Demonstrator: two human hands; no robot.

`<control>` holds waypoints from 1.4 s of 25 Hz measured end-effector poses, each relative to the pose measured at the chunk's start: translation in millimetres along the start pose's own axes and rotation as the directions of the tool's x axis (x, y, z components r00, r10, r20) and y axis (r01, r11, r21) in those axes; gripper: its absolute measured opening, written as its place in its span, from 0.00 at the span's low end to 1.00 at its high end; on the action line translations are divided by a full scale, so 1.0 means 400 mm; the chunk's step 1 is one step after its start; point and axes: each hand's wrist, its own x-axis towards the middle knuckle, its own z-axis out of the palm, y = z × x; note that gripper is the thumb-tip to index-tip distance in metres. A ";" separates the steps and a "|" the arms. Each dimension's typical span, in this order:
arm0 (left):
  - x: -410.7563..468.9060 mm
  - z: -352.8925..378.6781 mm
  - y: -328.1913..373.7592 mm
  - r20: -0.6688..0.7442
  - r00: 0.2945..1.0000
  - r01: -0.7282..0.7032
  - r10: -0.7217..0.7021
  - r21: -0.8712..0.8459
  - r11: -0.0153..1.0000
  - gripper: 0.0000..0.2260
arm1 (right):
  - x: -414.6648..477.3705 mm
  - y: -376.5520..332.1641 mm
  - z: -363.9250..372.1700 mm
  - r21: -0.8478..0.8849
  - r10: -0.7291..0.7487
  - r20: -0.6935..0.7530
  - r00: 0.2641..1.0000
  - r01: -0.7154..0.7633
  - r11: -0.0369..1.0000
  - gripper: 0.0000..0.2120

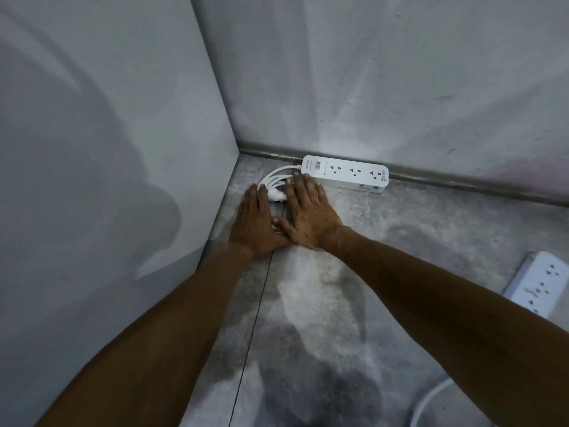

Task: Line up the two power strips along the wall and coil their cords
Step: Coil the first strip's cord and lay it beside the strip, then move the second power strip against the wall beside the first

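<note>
First power strip (345, 174): white, three sockets and a switch on top, flat on the concrete floor (400, 241). Its long side is tight along the baseboard (462, 180) of the back wall (400, 72), with the switch end toward the corner.

First cord (275, 180) leaves that end and sits bunched in several white loops in the corner, between the strip and the side wall (123, 118). There is a thicker white piece in the bunch; I cannot tell if it is the plug.

My left hand (255, 217) lies flat, palm down on the near part of the loops, fingers straight and together, tips pointing to the corner. My right hand (308, 217) is flat too, fingers straight and slightly spread. Its fingertips touch the switch end of the strip and its thumb reaches toward my left hand. The two hands sit side by side, meeting near the thumbs. Neither is curled round anything, and both just press down on the cord.

Second power strip (542, 282), also white, lies on the floor at the far right. It is well apart from the first, angled away from the wall and partly hidden behind my right forearm.

Second cord (428, 402): a white curve on the floor at lower right. It is loose, and most of it is out of view.

A dark floor seam (261, 303) runs from under my hands toward me.
</note>
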 end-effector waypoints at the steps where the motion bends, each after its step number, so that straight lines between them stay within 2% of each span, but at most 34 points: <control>1: 0.004 -0.002 0.006 0.000 1.000 0.014 -0.014 0.002 1.000 0.58 | 0.006 0.005 -0.005 0.009 0.008 -0.005 1.000 -0.008 1.000 0.43; 4: 0.038 -0.023 0.019 0.014 0.998 0.057 -0.057 0.037 0.998 0.58 | 0.013 0.014 -0.020 0.056 0.051 -0.082 0.995 -0.046 0.997 0.44; 9: 0.052 -0.042 0.020 0.060 0.997 0.041 -0.049 0.129 0.991 0.59 | -0.032 0.029 0.008 0.004 0.027 -0.150 0.988 -0.027 1.000 0.41; 16: -0.015 -0.101 0.057 0.048 0.999 -0.007 -0.001 0.160 0.987 0.58 | -0.127 0.027 -0.037 -0.018 0.048 -0.078 0.996 -0.049 0.999 0.41; 20: -0.141 -0.191 0.143 0.053 0.997 -0.062 0.053 0.184 0.981 0.57 | -0.276 0.026 -0.155 0.033 0.172 -0.032 0.985 -0.171 0.985 0.44; 23: -0.279 -0.277 0.229 0.156 0.988 -0.050 0.019 0.199 0.979 0.57 | -0.473 0.028 -0.271 0.073 0.292 -0.010 0.956 -0.290 0.954 0.45; 27: -0.466 -0.350 0.332 0.205 0.978 -0.076 0.027 0.232 0.970 0.56 | -0.754 0.053 -0.394 0.091 0.409 -0.004 0.913 -0.407 0.909 0.35; 30: -0.614 -0.377 0.398 0.210 0.975 -0.126 0.069 0.270 0.955 0.56 | -0.973 0.057 -0.453 0.128 0.533 -0.038 0.845 -0.525 0.842 0.31; 33: -0.718 -0.384 0.459 0.218 0.971 -0.163 0.099 0.298 0.941 0.54 | -1.135 0.055 -0.477 0.104 0.646 0.021 0.763 -0.645 0.757 0.36; 35: -0.760 -0.376 0.494 0.238 0.965 -0.180 0.108 0.308 0.934 0.50 | -1.198 0.060 -0.467 0.122 0.695 0.062 0.716 -0.697 0.707 0.30</control>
